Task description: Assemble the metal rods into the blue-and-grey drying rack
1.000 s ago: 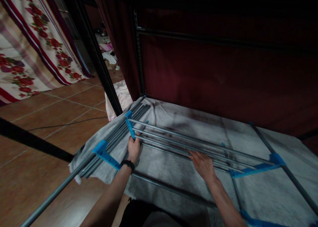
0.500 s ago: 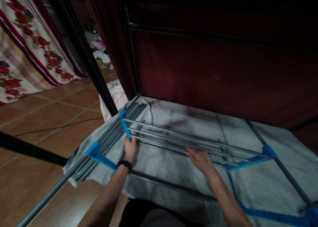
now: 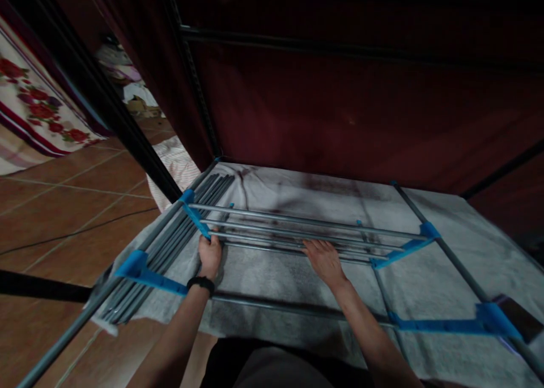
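Note:
A rack frame of grey metal tubes and blue plastic brackets lies in front of me. Several thin tubes (image 3: 293, 217) run across between the left blue bracket (image 3: 194, 213) and the right blue bracket (image 3: 403, 248). My left hand (image 3: 209, 258), with a black wristband, is closed around the near end of the left bracket; its fingertips are partly hidden. My right hand (image 3: 325, 261) lies over the nearer cross tubes, its fingers together and bent over them. Closer to me, one tube (image 3: 280, 307) spans between a near left bracket (image 3: 159, 281) and a near right bracket (image 3: 442, 325).
A pile of loose grey tubes (image 3: 164, 258) lies at the left on a grey-white cloth (image 3: 272, 277). Black metal posts (image 3: 127, 124) and a dark red curtain (image 3: 340, 116) bound the space. A dark flat object (image 3: 521, 318) sits beside the near right bracket.
My view has shifted right, so the rack appears further left and more of its right side shows. Both hands keep their places on the rack.

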Action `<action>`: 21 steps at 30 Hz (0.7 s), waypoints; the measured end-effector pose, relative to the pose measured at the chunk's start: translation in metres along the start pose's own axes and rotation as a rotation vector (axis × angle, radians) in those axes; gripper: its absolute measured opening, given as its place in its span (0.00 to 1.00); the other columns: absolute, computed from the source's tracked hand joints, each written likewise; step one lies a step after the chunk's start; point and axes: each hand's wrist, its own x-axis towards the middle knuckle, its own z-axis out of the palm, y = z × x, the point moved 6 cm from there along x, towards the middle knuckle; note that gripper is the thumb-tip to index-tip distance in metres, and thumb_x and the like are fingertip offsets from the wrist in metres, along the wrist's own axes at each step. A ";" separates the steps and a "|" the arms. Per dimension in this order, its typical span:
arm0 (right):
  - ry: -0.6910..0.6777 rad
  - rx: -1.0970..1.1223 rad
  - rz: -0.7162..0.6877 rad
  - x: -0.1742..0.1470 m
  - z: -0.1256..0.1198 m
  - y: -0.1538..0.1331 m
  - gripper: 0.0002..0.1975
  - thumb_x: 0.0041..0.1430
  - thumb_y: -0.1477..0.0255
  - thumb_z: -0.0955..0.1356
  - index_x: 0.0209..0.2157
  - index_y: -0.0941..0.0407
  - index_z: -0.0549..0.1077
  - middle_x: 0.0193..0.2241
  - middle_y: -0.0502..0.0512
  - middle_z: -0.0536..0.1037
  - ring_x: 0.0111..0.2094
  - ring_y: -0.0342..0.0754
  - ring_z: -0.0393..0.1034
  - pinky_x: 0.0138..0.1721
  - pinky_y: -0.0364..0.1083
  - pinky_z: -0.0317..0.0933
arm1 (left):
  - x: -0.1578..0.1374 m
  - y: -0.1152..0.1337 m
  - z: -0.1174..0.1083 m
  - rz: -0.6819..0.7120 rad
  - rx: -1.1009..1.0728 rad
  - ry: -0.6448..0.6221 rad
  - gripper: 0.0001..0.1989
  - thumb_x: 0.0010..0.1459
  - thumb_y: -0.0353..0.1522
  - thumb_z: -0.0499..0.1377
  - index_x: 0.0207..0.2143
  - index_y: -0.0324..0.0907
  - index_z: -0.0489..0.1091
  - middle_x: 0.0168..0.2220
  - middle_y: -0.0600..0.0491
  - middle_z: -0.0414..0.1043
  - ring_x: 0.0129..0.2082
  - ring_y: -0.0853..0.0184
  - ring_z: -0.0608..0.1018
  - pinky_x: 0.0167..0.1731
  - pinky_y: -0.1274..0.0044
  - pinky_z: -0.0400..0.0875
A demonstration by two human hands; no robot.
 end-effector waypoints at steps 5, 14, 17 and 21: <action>-0.040 0.024 -0.026 0.005 0.004 0.003 0.13 0.74 0.67 0.64 0.50 0.52 0.80 0.45 0.59 0.85 0.42 0.52 0.78 0.47 0.50 0.66 | 0.001 -0.007 -0.002 -0.002 0.018 0.032 0.10 0.58 0.39 0.61 0.27 0.45 0.66 0.26 0.56 0.67 0.29 0.67 0.68 0.37 0.74 0.68; -0.138 0.065 -0.010 0.011 0.001 0.007 0.12 0.75 0.65 0.64 0.45 0.51 0.79 0.40 0.55 0.85 0.40 0.49 0.78 0.41 0.46 0.64 | -0.001 -0.001 -0.003 -0.009 0.066 0.013 0.12 0.60 0.40 0.61 0.28 0.44 0.67 0.25 0.58 0.65 0.29 0.68 0.67 0.32 0.75 0.64; -0.126 0.059 -0.003 0.013 -0.003 0.004 0.12 0.75 0.64 0.64 0.44 0.52 0.79 0.39 0.54 0.84 0.41 0.50 0.78 0.43 0.47 0.64 | 0.000 0.004 -0.003 -0.020 0.110 -0.009 0.14 0.61 0.38 0.60 0.24 0.44 0.62 0.21 0.60 0.59 0.26 0.69 0.62 0.28 0.74 0.59; 0.010 0.082 0.020 0.007 -0.007 -0.005 0.15 0.75 0.66 0.64 0.58 0.51 0.75 0.51 0.56 0.82 0.50 0.50 0.74 0.53 0.51 0.64 | 0.003 0.004 -0.002 -0.014 0.164 -0.035 0.20 0.61 0.40 0.61 0.22 0.44 0.57 0.19 0.60 0.54 0.24 0.70 0.58 0.26 0.73 0.52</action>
